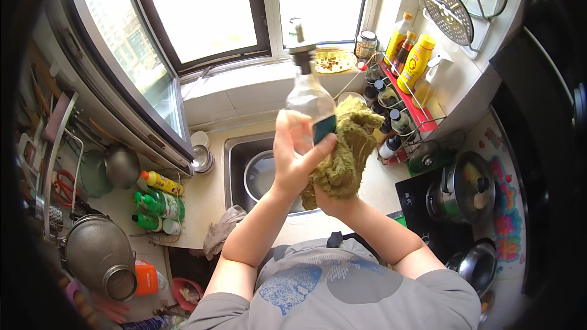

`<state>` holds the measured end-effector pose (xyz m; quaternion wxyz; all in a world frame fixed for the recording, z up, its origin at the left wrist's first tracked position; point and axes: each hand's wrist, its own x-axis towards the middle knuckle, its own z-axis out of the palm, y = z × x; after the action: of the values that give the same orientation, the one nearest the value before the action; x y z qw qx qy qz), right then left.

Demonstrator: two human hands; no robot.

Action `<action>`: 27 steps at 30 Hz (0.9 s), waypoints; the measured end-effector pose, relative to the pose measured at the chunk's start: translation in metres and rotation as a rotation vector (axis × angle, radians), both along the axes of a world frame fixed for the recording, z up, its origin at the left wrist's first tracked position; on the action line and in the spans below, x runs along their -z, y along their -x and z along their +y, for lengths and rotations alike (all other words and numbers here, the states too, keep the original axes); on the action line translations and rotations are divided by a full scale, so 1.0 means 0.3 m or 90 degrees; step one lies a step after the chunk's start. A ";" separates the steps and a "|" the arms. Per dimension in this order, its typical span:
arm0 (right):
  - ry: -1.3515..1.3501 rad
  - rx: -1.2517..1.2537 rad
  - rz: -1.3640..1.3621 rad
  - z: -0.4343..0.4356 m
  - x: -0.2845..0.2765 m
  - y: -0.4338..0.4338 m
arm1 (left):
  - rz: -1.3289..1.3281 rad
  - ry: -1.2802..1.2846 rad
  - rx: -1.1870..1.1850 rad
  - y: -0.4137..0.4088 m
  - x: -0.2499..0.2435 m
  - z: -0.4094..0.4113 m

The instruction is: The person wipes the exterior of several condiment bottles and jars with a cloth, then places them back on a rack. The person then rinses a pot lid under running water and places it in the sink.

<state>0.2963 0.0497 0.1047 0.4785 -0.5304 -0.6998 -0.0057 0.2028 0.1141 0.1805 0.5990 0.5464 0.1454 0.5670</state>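
A clear glass bottle (311,94) with a dark collar and a pale, blurred top stands upright in front of me, above the sink. My left hand (296,153) is wrapped around its lower body, beside a dark label. Against the bottle's right side is a fuzzy olive-green cloth (353,151), bunched up in my right hand (335,201). Most of the right hand's fingers are hidden by the cloth. Below the hands is the steel sink (234,146), with a round metal basin (259,176) in it.
A wire rack with sauce bottles (415,64) is at right, above a lidded pot (463,188) on a black cooktop (410,192). To the left, an open window sash (156,78) juts over small bowls (202,158) and detergent bottles (160,204). A grey rag (224,229) hangs at the counter edge.
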 end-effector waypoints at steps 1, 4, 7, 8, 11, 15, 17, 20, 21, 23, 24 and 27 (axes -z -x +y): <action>0.033 -0.008 -0.004 -0.016 -0.007 0.008 | -0.031 0.009 -0.019 -0.002 -0.017 -0.008; 0.044 0.009 -0.047 -0.077 0.005 0.049 | -0.055 0.058 -0.068 0.008 -0.010 0.021; 0.079 -0.017 -0.039 -0.130 0.075 0.076 | -0.055 0.059 -0.086 0.016 -0.007 0.034; 0.072 -0.041 -0.039 -0.139 0.101 0.073 | -0.057 0.050 -0.094 0.012 -0.006 0.027; 0.108 0.018 0.022 -0.146 0.149 0.081 | -0.049 0.025 -0.083 0.019 0.018 0.010; 0.149 0.011 0.226 -0.073 0.089 0.028 | -0.048 -0.052 0.004 0.030 0.075 0.002; 0.263 -0.229 0.635 -0.021 0.066 -0.042 | -0.127 -0.053 0.129 0.019 0.058 0.009; 0.461 -0.414 0.908 0.001 0.026 -0.071 | -0.184 -0.027 0.291 0.037 0.085 0.067; 0.527 -0.405 0.909 -0.008 0.006 -0.058 | -0.160 -0.045 0.347 0.044 0.076 0.087; 0.512 -0.519 0.910 -0.004 0.077 -0.063 | -0.109 -0.082 0.455 0.059 0.056 0.122; 0.507 -0.579 0.911 -0.007 0.090 -0.057 | -0.095 -0.073 0.414 0.070 0.048 0.121; 0.360 -0.446 0.868 -0.053 0.075 -0.050 | -0.053 -0.049 0.288 0.106 -0.002 0.103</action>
<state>0.3113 0.0338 0.0822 0.6211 -0.2687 -0.3553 0.6448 0.1711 0.1449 0.1812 0.6953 0.5636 -0.0275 0.4452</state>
